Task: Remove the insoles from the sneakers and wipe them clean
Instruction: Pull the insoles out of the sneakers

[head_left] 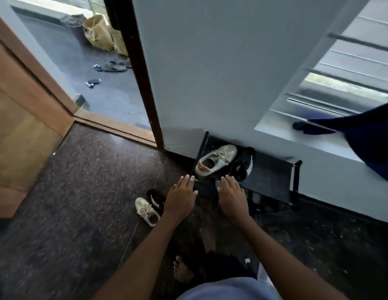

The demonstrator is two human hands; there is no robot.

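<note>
Left hand (pixel 181 197): I'm stretching it forward, palm down, fingers straight, together, gripping nothing.
Right hand (pixel 232 194): I'm stretching it alongside, same pose; possibly touching rack (pixel 273 176) edge.
Sneakers: beige sneaker (pixel 216 160) and black sneaker (pixel 242 165) are sitting together on rack.

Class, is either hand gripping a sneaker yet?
No, the left hand and right hand are both flat with straight fingers, gripping nothing; the beige sneaker sits on the rack beyond them.

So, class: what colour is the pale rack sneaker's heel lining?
Orange heel lining on the sneaker; head view shows it.
</note>
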